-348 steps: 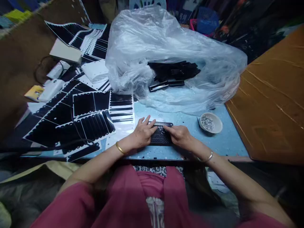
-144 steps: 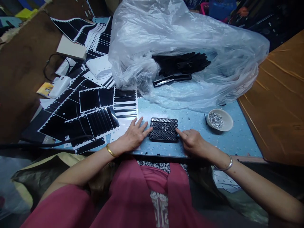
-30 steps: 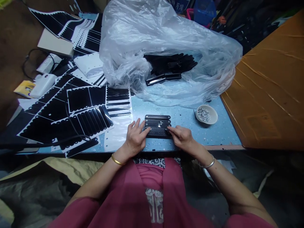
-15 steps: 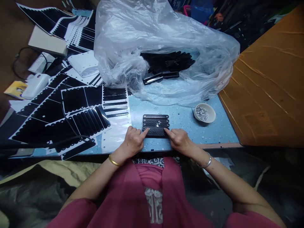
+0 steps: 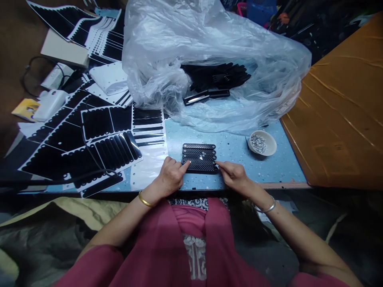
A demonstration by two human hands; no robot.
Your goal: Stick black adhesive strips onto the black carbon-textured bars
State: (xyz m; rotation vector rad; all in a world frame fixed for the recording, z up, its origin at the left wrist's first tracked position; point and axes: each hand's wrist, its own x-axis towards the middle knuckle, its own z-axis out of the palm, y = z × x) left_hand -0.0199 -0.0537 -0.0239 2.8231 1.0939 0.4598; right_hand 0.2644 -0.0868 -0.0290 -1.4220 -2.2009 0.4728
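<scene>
Several black strips (image 5: 199, 153) with a cross-hatched surface and rounded, holed ends lie side by side as a stack near the table's front edge. A few tiny silvery rings (image 5: 202, 156) are scattered on their middle. My left hand (image 5: 172, 175) is mostly curled, one fingertip touching the strips toward their left end, beside a small bright spot. At the right end, my right hand (image 5: 235, 175) is closed, with its fingertips together at the edge of the strips. Whatever either hand may hold is too small or hidden. A white bowl (image 5: 271, 144) of small metal pieces (image 5: 258, 144) stands to the right.
A large clear plastic bag (image 5: 215, 44) lies behind, with black pieces (image 5: 221, 75) at its opening. Sheets of black strips (image 5: 103, 123) and a dark cable (image 5: 87, 145) cover the left side. A brown taped carton (image 5: 344, 115) borders the table (image 5: 236, 155) on the right.
My right fingertip has moved from on top of the strips to their right edge. My left fingertip stays on the strips. The whole view has shifted slightly.
</scene>
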